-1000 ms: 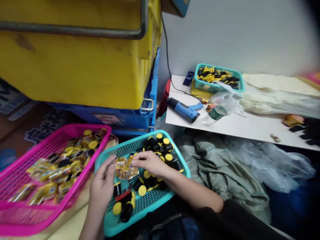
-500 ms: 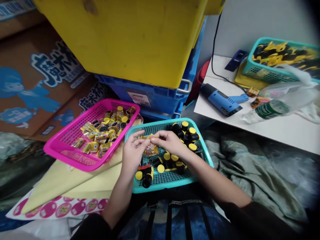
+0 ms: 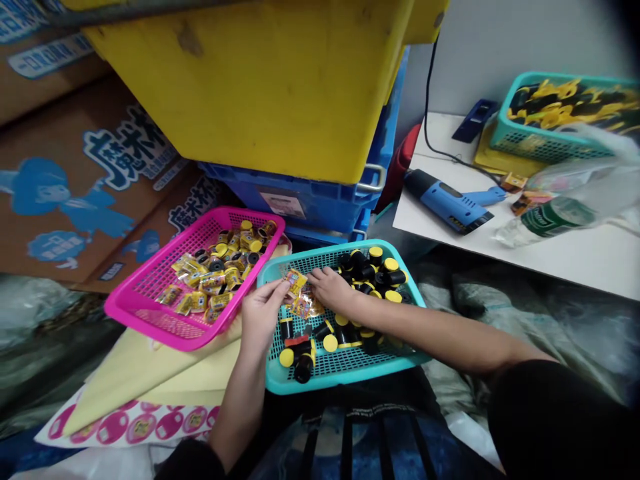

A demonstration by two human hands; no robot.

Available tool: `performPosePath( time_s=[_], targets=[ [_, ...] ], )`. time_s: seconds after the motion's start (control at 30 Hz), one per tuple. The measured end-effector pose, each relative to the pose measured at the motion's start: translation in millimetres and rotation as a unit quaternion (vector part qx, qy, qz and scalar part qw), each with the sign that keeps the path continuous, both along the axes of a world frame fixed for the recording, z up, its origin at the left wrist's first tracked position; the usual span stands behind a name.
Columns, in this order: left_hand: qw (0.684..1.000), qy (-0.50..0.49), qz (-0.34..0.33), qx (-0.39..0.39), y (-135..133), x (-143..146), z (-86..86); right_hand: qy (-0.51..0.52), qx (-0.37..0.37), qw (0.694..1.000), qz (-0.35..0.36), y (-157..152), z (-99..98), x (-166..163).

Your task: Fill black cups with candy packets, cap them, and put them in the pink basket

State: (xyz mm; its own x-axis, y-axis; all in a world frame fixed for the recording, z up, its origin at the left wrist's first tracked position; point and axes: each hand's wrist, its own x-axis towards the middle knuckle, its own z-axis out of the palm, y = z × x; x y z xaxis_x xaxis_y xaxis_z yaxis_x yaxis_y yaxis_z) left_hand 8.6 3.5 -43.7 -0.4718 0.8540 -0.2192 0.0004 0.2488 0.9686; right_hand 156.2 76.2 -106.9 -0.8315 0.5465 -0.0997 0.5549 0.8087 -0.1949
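My left hand (image 3: 263,313) pinches a small yellow printed plastic wrapper (image 3: 295,283) between thumb and fingertips, over the left side of a turquoise basket (image 3: 345,377). Below it, more printed wrappers (image 3: 301,307) lie loose in that basket. My right hand (image 3: 330,289) is palm down inside the basket, fingers extended beside the wrappers; its thumb is mostly hidden. Around it lie several small black canisters with yellow caps (image 3: 393,280), and more (image 3: 303,367) sit near the front left corner, by a small red piece (image 3: 297,340).
A pink basket (image 3: 145,331) of wrapped canisters stands left, on yellow sheets (image 3: 145,380). Yellow (image 3: 260,87) and blue (image 3: 300,200) crates rise ahead, with cardboard boxes (image 3: 65,193) on the left. A blue heat gun (image 3: 447,202) and a plastic bottle (image 3: 555,217) lie on a white table (image 3: 590,267).
My right hand has parted from my left and moved down among the basket's contents. The wrapper stays in my left hand. The view has shifted slightly.
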Motion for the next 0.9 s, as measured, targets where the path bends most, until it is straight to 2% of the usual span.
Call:
performPosePath(
  time_s=[0.1,0.13,0.17,0.2,0.23,0.27,0.33,0.37,0.4,0.43,0.5,0.63,0.77,0.9],
  targets=[
    [0.998,0.035,-0.043,0.003,-6,-6,-1.9,0.038,-0.018,0.999,-0.002,8,11.2,7],
    [0.997,0.046,-0.058,0.007,-7,-9,-3.1,0.068,-0.039,0.997,-0.02,11,18.1,12],
    [0.996,0.056,-0.072,0.011,-8,-11,-4.5,0.137,-0.1,0.983,-0.073,13,25.5,19],
    [0.994,0.064,-0.087,0.013,-9,-13,-6.1,0.217,-0.176,0.95,-0.14,14,32.9,27],
    [0.993,0.069,-0.099,0.016,-10,-13,-7.7,0.297,-0.259,0.899,-0.189,13,39.8,34],
    [0.991,0.071,-0.109,0.018,-10,-13,-9.3,0.374,-0.34,0.833,-0.226,12,45.7,41],
    [0.989,0.072,-0.129,0.02,-9,-11,-11.7,0.476,-0.463,0.705,-0.248,5,53.4,53],
    [0.988,0.071,-0.137,0.023,-8,-9,-12.5,0.506,-0.502,0.657,-0.246,2,55.0,58],
    [0.987,0.069,-0.144,0.027,-8,-6,-12.9,0.523,-0.526,0.626,-0.241,-1,55.2,61],
    [0.986,0.069,-0.148,0.031,-7,-4,-12.9,0.531,-0.538,0.61,-0.237,-4,54.3,63],
    [0.984,0.073,-0.156,0.039,-5,-1,-12.2,0.53,-0.552,0.602,-0.228,-8,50.9,66],
    [0.977,0.087,-0.188,0.058,-5,2,-8.7,0.498,-0.58,0.608,-0.215,-7,45.9,69],
    [0.969,0.116,-0.209,0.06,-4,3,-3.2,0.474,-0.572,0.637,-0.205,-6,44.1,73],
    [0.967,0.113,-0.226,0.035,-2,11,1.0,0.483,-0.532,0.661,-0.216,-12,38.4,69]
  ],
)
